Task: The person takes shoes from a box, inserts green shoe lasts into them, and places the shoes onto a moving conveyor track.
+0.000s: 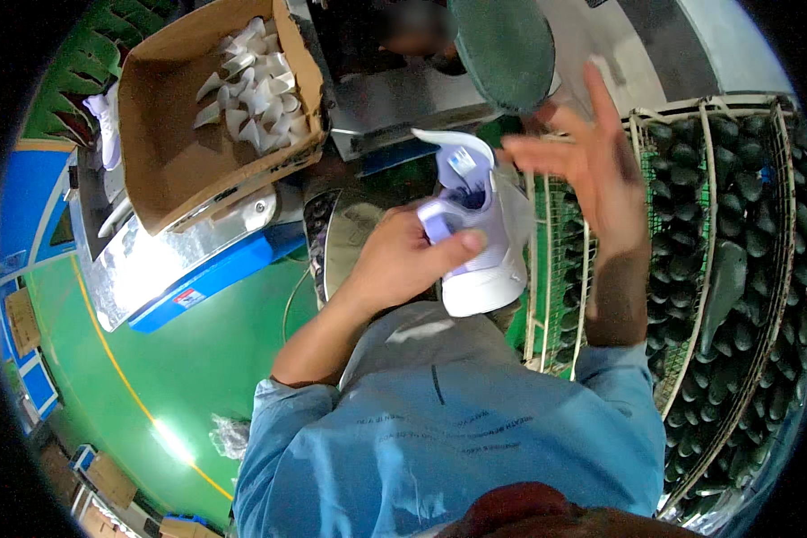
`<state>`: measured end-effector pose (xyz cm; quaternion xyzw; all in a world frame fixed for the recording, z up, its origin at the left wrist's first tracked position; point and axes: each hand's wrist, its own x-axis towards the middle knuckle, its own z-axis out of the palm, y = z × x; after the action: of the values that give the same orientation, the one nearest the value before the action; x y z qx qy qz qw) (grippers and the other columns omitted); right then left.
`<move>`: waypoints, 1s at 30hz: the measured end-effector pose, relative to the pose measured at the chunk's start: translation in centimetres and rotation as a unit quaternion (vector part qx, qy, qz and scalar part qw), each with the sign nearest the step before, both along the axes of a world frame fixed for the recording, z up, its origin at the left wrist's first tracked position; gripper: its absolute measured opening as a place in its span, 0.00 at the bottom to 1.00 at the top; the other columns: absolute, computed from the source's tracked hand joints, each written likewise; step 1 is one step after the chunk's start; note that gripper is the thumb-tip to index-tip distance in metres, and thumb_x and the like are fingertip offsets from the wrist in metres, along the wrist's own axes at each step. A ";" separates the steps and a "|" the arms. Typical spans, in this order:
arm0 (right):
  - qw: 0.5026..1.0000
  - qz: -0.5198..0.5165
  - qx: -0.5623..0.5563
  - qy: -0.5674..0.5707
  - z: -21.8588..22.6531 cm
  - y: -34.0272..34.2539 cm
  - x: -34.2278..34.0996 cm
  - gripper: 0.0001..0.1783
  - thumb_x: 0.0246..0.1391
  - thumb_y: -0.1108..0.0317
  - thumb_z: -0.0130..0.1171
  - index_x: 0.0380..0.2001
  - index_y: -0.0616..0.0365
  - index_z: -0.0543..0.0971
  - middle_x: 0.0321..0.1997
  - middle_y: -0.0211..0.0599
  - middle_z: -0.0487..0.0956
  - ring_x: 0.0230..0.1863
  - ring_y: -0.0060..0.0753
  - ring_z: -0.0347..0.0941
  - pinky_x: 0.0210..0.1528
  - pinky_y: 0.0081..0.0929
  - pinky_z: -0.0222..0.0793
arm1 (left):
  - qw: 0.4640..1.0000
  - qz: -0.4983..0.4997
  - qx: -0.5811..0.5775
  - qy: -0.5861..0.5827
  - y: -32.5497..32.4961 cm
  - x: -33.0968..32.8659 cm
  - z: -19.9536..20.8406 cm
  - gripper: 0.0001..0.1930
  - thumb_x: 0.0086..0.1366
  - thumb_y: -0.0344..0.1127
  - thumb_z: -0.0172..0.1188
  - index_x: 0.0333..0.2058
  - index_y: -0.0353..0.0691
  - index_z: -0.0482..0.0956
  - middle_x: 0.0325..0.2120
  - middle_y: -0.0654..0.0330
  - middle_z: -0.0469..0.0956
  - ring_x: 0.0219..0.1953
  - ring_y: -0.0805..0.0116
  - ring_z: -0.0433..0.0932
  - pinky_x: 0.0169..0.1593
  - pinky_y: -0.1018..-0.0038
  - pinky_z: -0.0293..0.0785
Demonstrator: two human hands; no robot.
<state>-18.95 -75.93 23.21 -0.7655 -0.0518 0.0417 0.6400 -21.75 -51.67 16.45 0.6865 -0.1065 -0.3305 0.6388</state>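
A white and lavender shoe [484, 264] is gripped in my left hand [412, 260], with the thumb pressed over its side and the fingers behind it. The toe points toward me and the collar opens away from me. At the heel end a thin, curved white piece [448, 139] sticks up and out to the left; how it joins the shoe cannot be made out. My right hand [592, 166] is raised just right of the heel end, somewhat blurred, its fingers spread and nothing seen in them.
A cardboard box [161, 170] with several curved white pieces [260, 99] stands at the far left on a metal surface [179, 269]. Ahead is a machine with a metal edge [412, 112] and a dark green rounded part [507, 54]. Wire racks [708, 215] of dark foot-shaped forms line the right.
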 end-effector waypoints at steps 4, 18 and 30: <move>0.950 0.046 0.298 0.080 0.8 5.2 8.5 0.27 0.68 0.57 0.52 0.63 0.62 0.65 0.54 0.52 0.78 0.49 0.53 0.80 0.50 0.47 0.80 | 0.947 0.040 0.135 -0.288 1.0 -1.5 -0.4 0.31 0.54 0.60 0.67 0.41 0.33 0.85 0.35 0.46 0.83 0.33 0.45 0.84 0.39 0.58 0.80; 0.904 -0.293 0.284 0.129 -14.8 -10.5 -12.8 0.22 0.58 0.72 0.62 0.57 0.61 0.78 0.52 0.39 0.83 0.50 0.34 0.80 0.58 0.37 0.74 | 0.975 0.010 0.125 -0.184 -0.5 -3.3 -5.4 0.22 0.54 0.43 0.73 0.39 0.31 0.81 0.45 0.46 0.82 0.47 0.55 0.82 0.55 0.65 0.74; 0.403 -0.517 0.716 -0.241 -31.7 -21.8 -46.9 0.34 0.60 0.39 0.50 0.44 0.67 0.73 0.33 0.41 0.77 0.22 0.25 0.72 0.20 0.22 0.69 | 0.973 -0.136 0.159 -0.100 -6.8 -5.1 -9.3 0.11 0.59 0.31 0.68 0.30 0.32 0.74 0.58 0.49 0.74 0.45 0.69 0.73 0.49 0.75 0.69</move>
<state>-65.82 -97.71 -8.45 0.1131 0.1905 -0.5360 0.8147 -26.80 -58.49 7.17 0.7881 -0.2077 -0.3567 0.4567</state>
